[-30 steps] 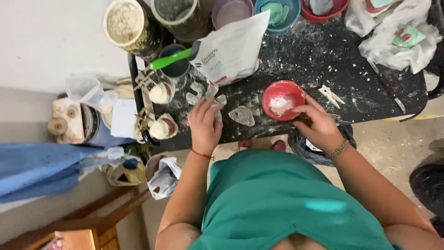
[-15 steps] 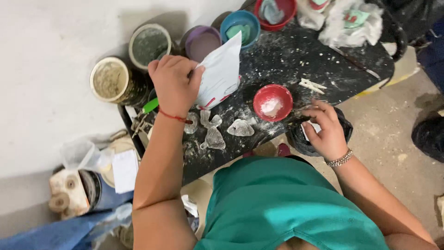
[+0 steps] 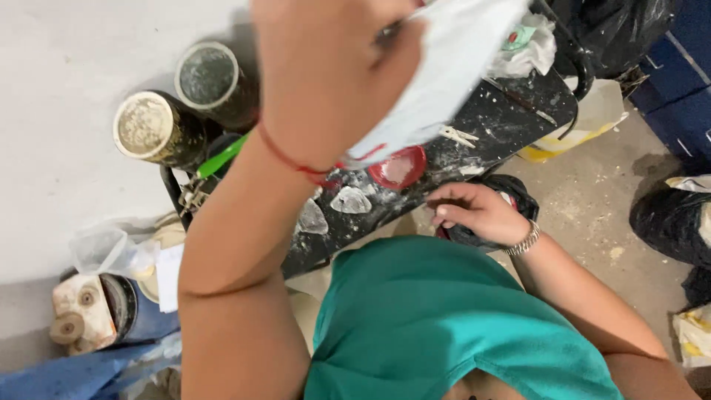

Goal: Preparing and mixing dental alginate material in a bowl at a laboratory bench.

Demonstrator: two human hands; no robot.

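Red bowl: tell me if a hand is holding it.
No. The red bowl sits alone on the black table; the right hand is apart from it.

Even, soft light fills the scene, fairly bright, with no hard glare. The raised left hand (image 3: 326, 74) and the pale paper bag (image 3: 444, 67) it grips at twelve o'clock are motion-blurred and out of focus. Dim shadow pools under the dusty black worktable (image 3: 511, 111).
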